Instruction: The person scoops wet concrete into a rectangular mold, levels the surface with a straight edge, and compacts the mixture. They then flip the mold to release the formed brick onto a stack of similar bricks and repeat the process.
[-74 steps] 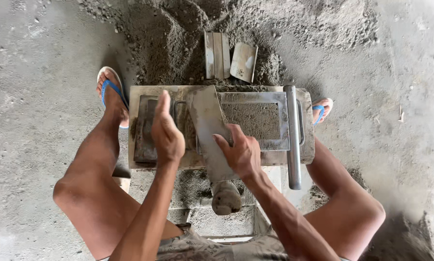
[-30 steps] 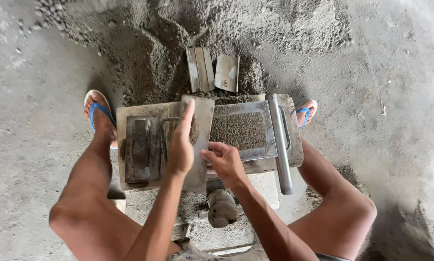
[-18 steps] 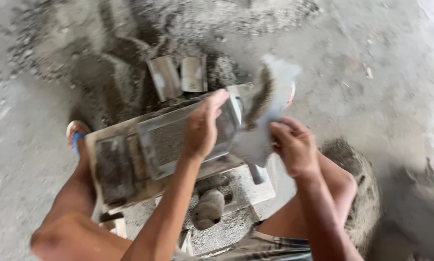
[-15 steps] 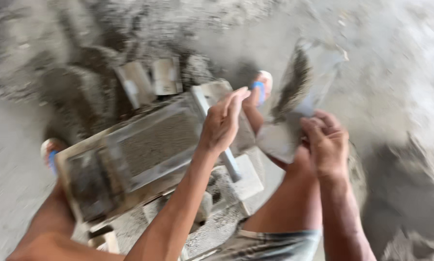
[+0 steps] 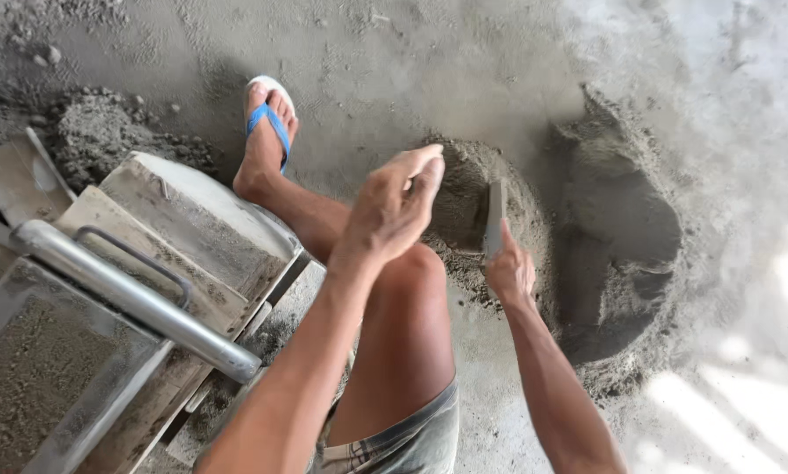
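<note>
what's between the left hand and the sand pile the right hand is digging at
The person's own raised knee lies just below the left hand, which hangs open in the air. Past the fingertips, nothing visible separates it from the sand pile. The right hand already holds a flat scoop against that pile.

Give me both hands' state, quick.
Left hand: open, empty, raised above the knee.
Right hand: closed on the flat metal scoop, by the sand pile.
</note>
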